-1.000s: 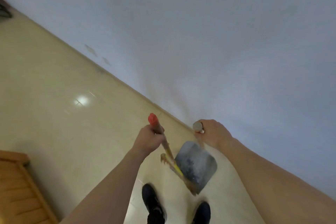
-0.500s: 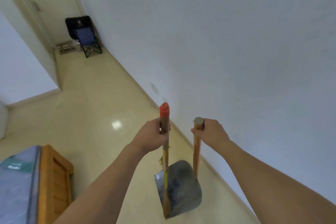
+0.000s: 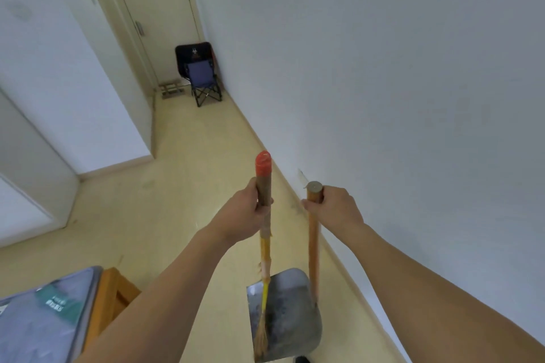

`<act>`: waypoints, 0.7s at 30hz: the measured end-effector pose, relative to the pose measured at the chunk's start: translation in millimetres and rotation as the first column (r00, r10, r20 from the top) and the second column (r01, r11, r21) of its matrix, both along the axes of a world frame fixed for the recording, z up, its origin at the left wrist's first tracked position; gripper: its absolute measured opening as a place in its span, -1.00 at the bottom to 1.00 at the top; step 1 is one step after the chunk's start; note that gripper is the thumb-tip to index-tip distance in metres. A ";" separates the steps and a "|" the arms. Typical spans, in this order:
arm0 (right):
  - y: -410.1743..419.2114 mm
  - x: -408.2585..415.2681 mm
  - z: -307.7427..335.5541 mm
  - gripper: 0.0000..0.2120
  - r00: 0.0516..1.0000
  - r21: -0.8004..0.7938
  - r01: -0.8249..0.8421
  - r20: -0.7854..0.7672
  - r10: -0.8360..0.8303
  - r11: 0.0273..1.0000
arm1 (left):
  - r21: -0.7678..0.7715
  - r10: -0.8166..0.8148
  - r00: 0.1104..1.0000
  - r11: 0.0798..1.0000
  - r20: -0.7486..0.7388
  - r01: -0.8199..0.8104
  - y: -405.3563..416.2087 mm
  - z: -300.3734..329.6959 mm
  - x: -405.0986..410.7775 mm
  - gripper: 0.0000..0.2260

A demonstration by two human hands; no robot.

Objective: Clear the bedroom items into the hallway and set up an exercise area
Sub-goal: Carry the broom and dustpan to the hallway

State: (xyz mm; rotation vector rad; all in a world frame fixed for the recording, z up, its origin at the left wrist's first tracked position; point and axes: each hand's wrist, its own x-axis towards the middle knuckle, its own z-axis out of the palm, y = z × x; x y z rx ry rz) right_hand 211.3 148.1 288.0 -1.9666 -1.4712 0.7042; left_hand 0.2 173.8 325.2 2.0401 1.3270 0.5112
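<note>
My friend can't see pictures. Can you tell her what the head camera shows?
A person walks down a hallway, the left hand gripping a broom and the right hand gripping a dustpan by its long handle. A folding chair stands at the far end.

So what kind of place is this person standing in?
Most likely a hallway in a home: a narrow cream tiled floor runs between plain white walls to a closed pale door, with a dark folding camp chair parked at the far end.
</note>
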 end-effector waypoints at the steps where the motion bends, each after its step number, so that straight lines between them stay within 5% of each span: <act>1: 24.0 1.2 -0.6 -0.69 1.000 -0.008 -0.012 -0.006 0.012 1.000 | -0.015 0.007 1.000 1.000 -0.011 -0.007 23.8 1.9 1.0 -0.82; 21: 489.2 -52.4 19.8 -0.72 0.988 -0.020 -0.137 0.065 0.138 0.990 | -0.029 0.154 0.979 0.988 0.134 -0.152 466.4 10.3 -53.9 -0.76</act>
